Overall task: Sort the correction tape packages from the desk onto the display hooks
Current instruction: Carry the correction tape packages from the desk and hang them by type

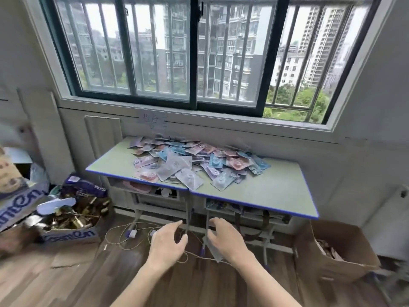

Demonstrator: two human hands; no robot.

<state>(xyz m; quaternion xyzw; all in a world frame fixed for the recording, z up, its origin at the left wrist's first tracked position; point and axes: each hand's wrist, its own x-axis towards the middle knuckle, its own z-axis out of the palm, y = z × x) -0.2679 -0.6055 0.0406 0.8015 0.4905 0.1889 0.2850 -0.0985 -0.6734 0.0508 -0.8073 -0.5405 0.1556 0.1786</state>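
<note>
A heap of correction tape packages (pixel 194 160) in pink, blue and purple lies on the green desk (pixel 276 193) with a blue edge, under the window. My left hand (pixel 169 242) and my right hand (pixel 225 238) hover side by side below the desk's front edge, fingers loosely curled and pointing toward the desk. Neither hand holds a package. No display hooks are in view.
Open cardboard boxes stand on the floor at left (pixel 73 220) with brass-coloured items, and at right (pixel 332 251). A thin cord (pixel 124 235) lies looped on the wood floor in front of the desk legs. More items sit in the shelf under the desk.
</note>
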